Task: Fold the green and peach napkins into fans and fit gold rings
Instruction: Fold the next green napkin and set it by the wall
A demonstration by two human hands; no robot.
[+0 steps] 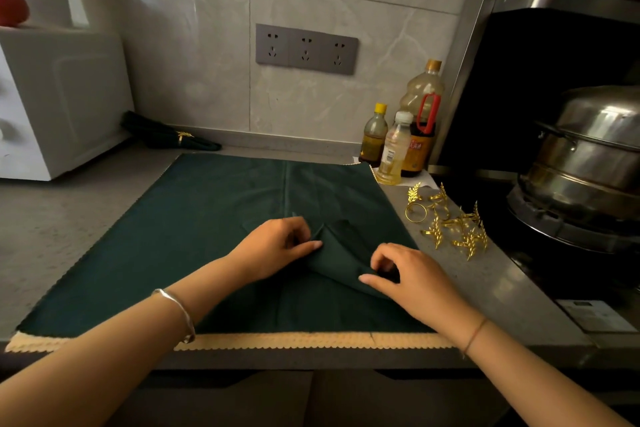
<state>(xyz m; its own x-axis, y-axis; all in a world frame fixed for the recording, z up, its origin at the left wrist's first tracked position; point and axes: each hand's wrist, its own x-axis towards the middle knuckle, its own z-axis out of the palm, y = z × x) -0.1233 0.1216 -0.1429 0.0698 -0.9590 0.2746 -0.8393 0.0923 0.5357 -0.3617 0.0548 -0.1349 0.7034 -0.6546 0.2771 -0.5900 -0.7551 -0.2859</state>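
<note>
Labels on the bottles point(391, 152) are too blurred to read. Left hand point(277, 246) and right hand point(412, 277) fingers pinch a raised fold of the green napkin point(194, 236) spread on the bench point(62, 218). Gold rings point(450, 222) lie just beside its right edge.

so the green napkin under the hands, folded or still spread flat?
Mostly spread. The green napkin lies flat; left hand and right hand pinch a raised fold mid-cloth.

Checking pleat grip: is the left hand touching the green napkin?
Touching. The head view shows the left hand with thumb and fingers pinching a raised fold of the green napkin.
</note>
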